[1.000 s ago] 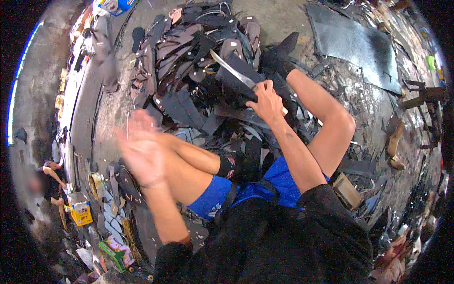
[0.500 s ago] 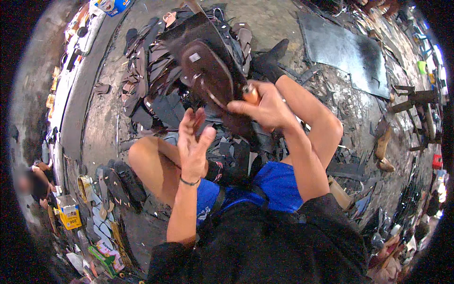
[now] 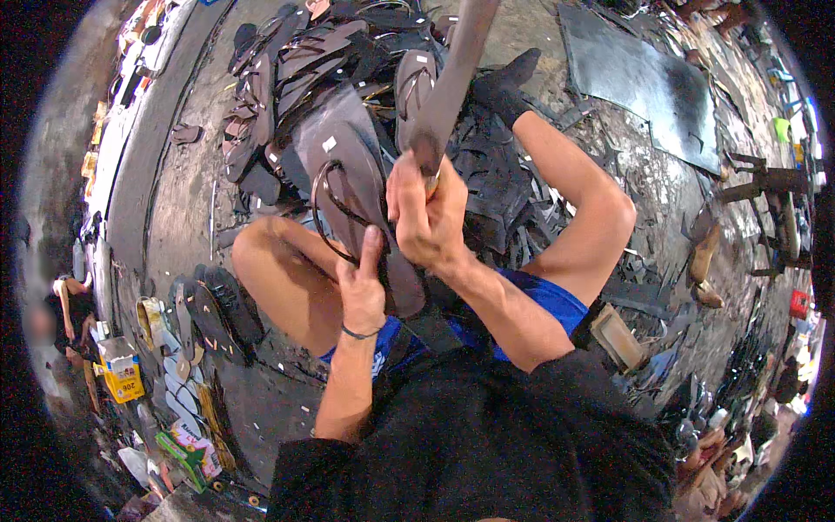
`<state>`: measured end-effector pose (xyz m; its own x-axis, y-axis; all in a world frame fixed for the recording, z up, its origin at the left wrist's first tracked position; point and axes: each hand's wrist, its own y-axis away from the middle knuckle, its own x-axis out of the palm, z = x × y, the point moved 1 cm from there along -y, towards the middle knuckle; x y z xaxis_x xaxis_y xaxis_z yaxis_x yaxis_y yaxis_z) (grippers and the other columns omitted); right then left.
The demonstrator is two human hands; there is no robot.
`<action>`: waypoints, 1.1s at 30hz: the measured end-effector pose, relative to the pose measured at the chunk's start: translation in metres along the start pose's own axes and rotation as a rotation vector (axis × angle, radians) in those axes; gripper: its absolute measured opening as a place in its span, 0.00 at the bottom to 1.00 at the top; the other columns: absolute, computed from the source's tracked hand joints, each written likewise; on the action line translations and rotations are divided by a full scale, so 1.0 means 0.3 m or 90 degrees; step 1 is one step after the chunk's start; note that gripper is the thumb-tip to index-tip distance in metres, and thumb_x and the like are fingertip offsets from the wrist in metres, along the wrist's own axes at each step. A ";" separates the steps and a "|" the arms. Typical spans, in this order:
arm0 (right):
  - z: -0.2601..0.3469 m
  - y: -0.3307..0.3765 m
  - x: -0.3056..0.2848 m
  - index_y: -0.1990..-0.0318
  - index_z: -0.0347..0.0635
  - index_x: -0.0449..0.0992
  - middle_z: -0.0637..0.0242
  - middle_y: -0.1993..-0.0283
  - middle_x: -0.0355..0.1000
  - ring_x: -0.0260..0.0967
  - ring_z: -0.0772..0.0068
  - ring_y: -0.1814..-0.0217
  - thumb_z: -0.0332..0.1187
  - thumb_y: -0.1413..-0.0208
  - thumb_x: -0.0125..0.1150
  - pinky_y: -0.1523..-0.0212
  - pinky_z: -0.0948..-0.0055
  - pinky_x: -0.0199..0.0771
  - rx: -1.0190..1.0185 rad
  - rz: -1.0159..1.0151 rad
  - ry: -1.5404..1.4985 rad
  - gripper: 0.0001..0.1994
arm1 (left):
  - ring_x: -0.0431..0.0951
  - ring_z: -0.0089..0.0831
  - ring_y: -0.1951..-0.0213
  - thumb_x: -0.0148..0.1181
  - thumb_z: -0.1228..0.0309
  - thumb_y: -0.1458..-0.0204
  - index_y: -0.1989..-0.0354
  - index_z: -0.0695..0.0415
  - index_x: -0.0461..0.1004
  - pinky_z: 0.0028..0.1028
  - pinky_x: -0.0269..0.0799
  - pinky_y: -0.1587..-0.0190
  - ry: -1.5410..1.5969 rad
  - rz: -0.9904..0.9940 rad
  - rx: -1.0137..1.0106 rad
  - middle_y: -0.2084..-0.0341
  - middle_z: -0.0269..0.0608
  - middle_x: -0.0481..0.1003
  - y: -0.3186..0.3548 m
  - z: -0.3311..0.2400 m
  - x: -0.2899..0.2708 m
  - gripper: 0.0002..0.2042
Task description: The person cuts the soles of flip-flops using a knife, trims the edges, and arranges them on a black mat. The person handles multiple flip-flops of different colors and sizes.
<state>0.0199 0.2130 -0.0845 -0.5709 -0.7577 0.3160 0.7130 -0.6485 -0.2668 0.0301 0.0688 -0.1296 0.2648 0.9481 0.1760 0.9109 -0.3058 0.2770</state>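
Observation:
My left hand [image 3: 361, 291] grips the heel end of a dark brown flip-flop [image 3: 358, 187], thumb on top. The sandal has a thin strap and a small white sticker, and uncut-looking sheet material [image 3: 335, 109] shows around its toe end. In my right hand [image 3: 426, 213], fingers wrapped round the handle, is a large knife [image 3: 457, 78]. Its broad dark blade points up and away from me, just right of the flip-flop, and its handle is mostly hidden. Beyond the hands lies a heap of similar flip-flops [image 3: 317, 48].
Black scraps [image 3: 496, 187] cover the floor between my legs. A dark sheet [image 3: 639, 87] lies at the far right, near a wooden stool [image 3: 765, 183]. Left of me are stacked dark soles [image 3: 222, 317] and a yellow box [image 3: 122, 378]. Another person [image 3: 74, 304] sits at the far left.
My left hand, open before, has closed on the flip-flop. My right hand has moved left and turned, swinging the knife blade upright. The flip-flop has come nearer to me.

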 end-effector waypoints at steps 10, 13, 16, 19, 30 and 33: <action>0.169 0.201 -0.182 0.37 0.41 0.57 0.64 0.63 0.72 0.65 0.81 0.72 0.40 0.27 0.43 0.71 0.80 0.69 0.261 0.081 0.215 0.18 | 0.78 0.23 0.61 0.57 0.56 0.36 0.60 0.60 0.76 0.24 0.74 0.56 0.140 -0.045 -0.051 0.64 0.34 0.78 -0.089 -0.068 -0.107 0.17; 0.274 0.271 -0.296 0.42 0.36 0.70 0.56 0.54 0.78 0.73 0.77 0.62 0.30 0.35 0.55 0.60 0.76 0.74 0.246 0.231 0.405 0.16 | 0.80 0.30 0.67 0.52 0.54 0.34 0.60 0.61 0.74 0.29 0.77 0.60 0.266 0.057 -0.094 0.69 0.41 0.79 -0.005 -0.159 -0.094 0.19; 0.341 0.359 -0.340 0.44 0.40 0.76 0.56 0.54 0.79 0.78 0.65 0.61 0.32 0.38 0.61 0.60 0.68 0.78 0.260 0.356 0.415 0.16 | 0.78 0.31 0.74 0.47 0.51 0.33 0.59 0.59 0.73 0.30 0.77 0.67 0.250 -0.087 -0.104 0.72 0.42 0.78 0.031 -0.079 -0.124 0.21; 0.359 0.374 -0.356 0.46 0.42 0.78 0.55 0.57 0.80 0.80 0.59 0.63 0.35 0.39 0.63 0.62 0.63 0.80 0.366 0.412 0.383 0.16 | 0.76 0.29 0.76 0.43 0.47 0.33 0.62 0.57 0.74 0.27 0.74 0.71 0.214 -0.058 -0.162 0.76 0.39 0.76 0.084 -0.103 -0.105 0.24; 0.164 0.334 -0.196 0.47 0.44 0.79 0.54 0.67 0.78 0.77 0.56 0.70 0.37 0.40 0.63 0.67 0.62 0.79 0.196 0.332 0.387 0.16 | 0.73 0.23 0.78 0.48 0.48 0.34 0.62 0.54 0.73 0.22 0.70 0.75 0.125 -0.144 -0.128 0.76 0.31 0.74 0.121 -0.114 -0.056 0.20; 0.103 0.300 -0.148 0.45 0.47 0.78 0.57 0.67 0.77 0.76 0.56 0.69 0.38 0.41 0.65 0.68 0.61 0.78 0.129 0.296 0.404 0.17 | 0.73 0.21 0.78 0.49 0.47 0.35 0.61 0.53 0.73 0.20 0.69 0.76 0.137 -0.097 -0.148 0.75 0.30 0.74 0.108 -0.157 -0.029 0.20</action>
<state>0.1222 0.1906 -0.0944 -0.2760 -0.8833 -0.3790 0.9594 -0.2767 -0.0538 0.0425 0.0466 -0.0777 0.0363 0.9521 0.3037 0.8316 -0.1973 0.5191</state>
